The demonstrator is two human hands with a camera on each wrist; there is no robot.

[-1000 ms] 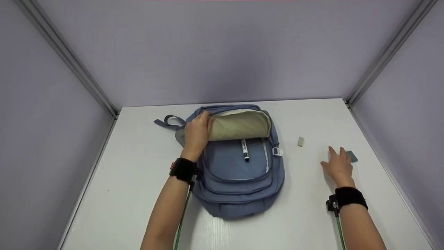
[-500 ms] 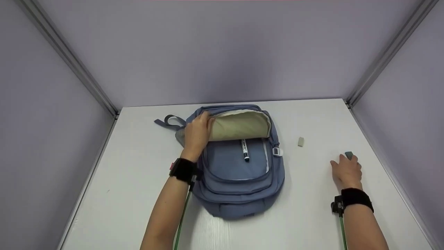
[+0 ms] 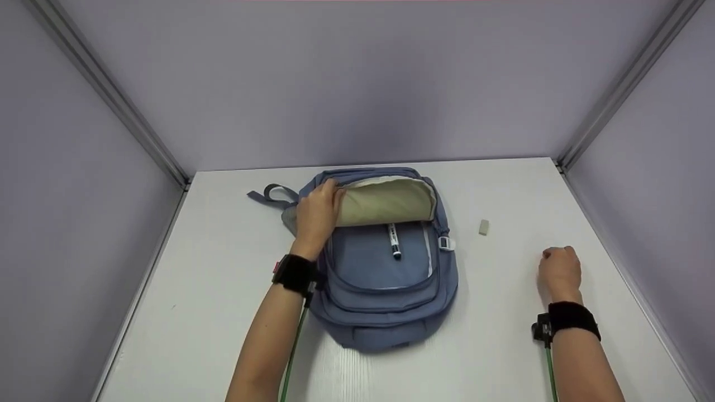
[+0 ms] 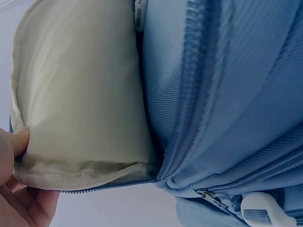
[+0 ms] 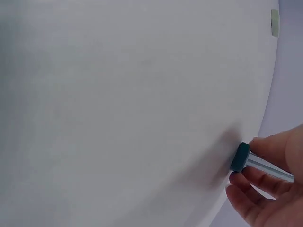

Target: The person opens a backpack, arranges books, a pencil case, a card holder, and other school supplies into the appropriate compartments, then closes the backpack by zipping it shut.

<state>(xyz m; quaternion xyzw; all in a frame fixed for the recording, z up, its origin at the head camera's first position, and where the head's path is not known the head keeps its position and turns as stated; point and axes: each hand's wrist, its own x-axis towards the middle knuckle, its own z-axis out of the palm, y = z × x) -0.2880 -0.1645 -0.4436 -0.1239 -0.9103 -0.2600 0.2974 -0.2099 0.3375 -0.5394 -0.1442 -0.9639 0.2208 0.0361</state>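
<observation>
Fingers (image 5: 265, 182) around teal block (image 5: 239, 156)

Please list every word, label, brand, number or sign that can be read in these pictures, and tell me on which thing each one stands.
None can be read.
Marker on the backpack: dark print on its white barrel, too small and blurred to read.
Red tag on the left wristband: too small to read.
Eraser, teal thing in the right hand: no print visible.

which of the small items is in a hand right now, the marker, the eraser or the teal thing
The teal thing: the right hand grips it. The marker lies on the backpack, and the eraser lies alone on the table.
</observation>
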